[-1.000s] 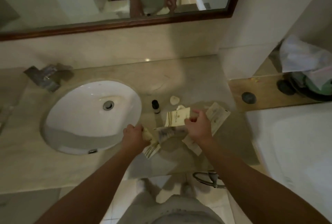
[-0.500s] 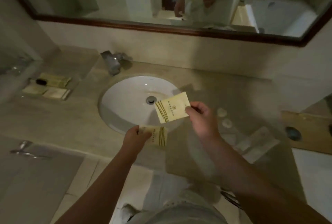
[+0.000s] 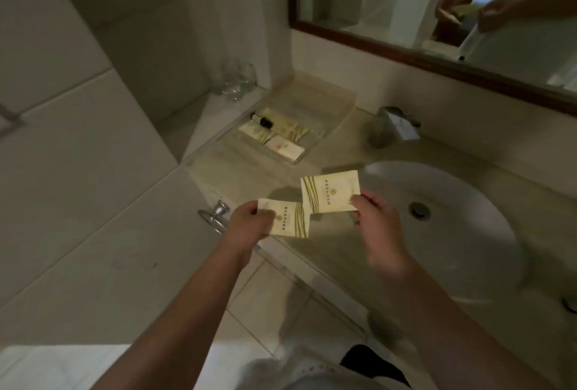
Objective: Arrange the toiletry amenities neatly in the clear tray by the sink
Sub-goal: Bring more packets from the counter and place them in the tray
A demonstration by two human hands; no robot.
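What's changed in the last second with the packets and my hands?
Both hands lifted packets off the counter right of the sink and carried them leftward, toward the clear tray. The left hand holds the smaller packet, the right hand the larger packet, both short of the tray. Unchanged: the grips since half a second ago, and the tray's contents.

Bare counter [image 3: 237, 177] lies in front of the clear tray [image 3: 324, 108], leaving its near side open to reach. Inside, boxes [image 3: 282, 147] and a small bottle [image 3: 262, 122] fill the near left part; the far right part is free. Glasses [image 3: 237, 80] stand just behind its left end, the faucet [image 3: 398, 124] stands near its right, and the tiled wall [image 3: 93, 139] closes in on the left
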